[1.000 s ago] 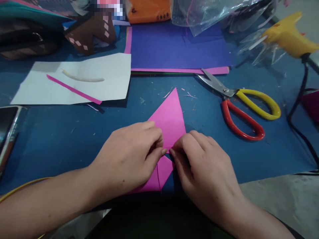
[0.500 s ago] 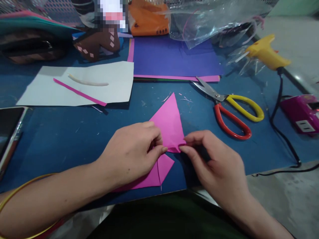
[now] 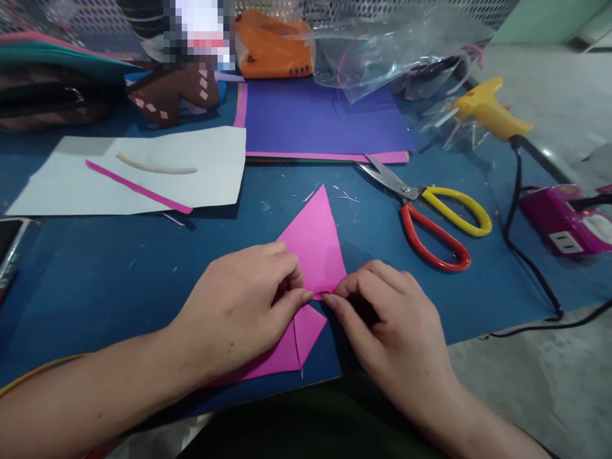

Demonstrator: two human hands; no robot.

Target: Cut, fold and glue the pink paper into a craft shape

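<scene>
A folded pink paper (image 3: 313,245) lies on the blue mat (image 3: 95,280), its point aimed away from me. My left hand (image 3: 243,306) covers its left part, thumb and fingers pinched on a fold near the middle. My right hand (image 3: 392,325) comes in from the right, fingertips pinched on the same fold beside the left thumb. A lower pink flap (image 3: 299,341) shows between the two hands.
Scissors (image 3: 430,217) with red and yellow handles lie to the right. A yellow glue gun (image 3: 490,115) and a magenta power strip (image 3: 559,220) sit further right. A white sheet (image 3: 138,169) with a pink strip, purple paper (image 3: 320,115) and plastic bags (image 3: 392,51) lie behind.
My right hand has moved back left, its fingertips meeting the left thumb on the fold. The view has shifted slightly, and the left hand has stayed on the paper.
</scene>
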